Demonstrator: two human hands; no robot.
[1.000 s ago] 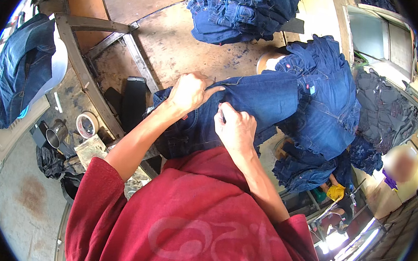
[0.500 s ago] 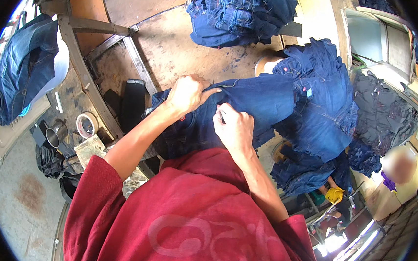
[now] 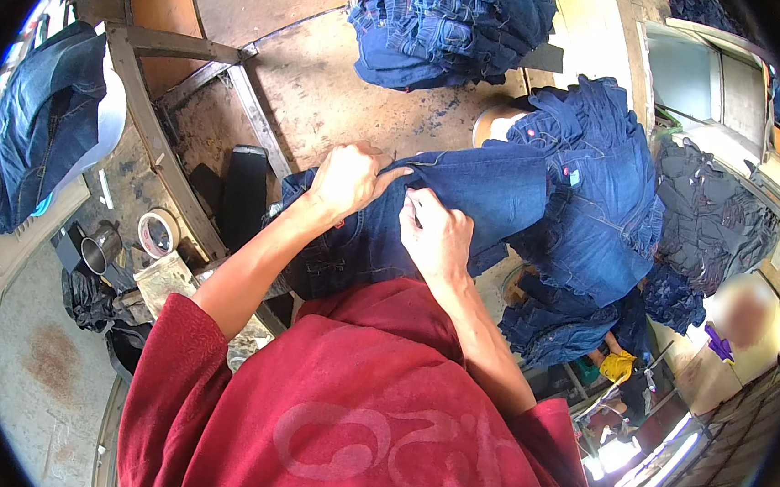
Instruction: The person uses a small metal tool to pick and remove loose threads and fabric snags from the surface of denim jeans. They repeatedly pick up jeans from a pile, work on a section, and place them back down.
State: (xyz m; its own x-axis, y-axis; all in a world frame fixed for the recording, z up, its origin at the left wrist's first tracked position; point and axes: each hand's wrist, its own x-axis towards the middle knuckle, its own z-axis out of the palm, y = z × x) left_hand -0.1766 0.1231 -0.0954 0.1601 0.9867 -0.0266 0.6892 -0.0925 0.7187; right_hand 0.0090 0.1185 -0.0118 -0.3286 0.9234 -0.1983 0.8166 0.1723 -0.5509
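Note:
A pair of dark blue jeans (image 3: 495,192) lies stretched across in front of me, one leg reaching right toward a heap of denim. My left hand (image 3: 351,181) is closed on its upper edge, thumb pointing right along a seam. Just right of it, my right hand (image 3: 438,235) is curled, with thumb and forefinger pinched at the denim. Something small and dark shows between those fingertips, too small to name. The cloth under both palms is hidden.
A heap of blue jeans (image 3: 600,196) lies to the right, and a denim stack (image 3: 448,33) at the far side. Black garments (image 3: 713,214) are farther right. On the left are a wooden frame (image 3: 155,147), a tape roll (image 3: 159,233) and a metal cup (image 3: 104,248).
My right fingertips have shifted slightly upward, closer to the left thumb. My left hand keeps its hold on the jeans, which lie almost as before.

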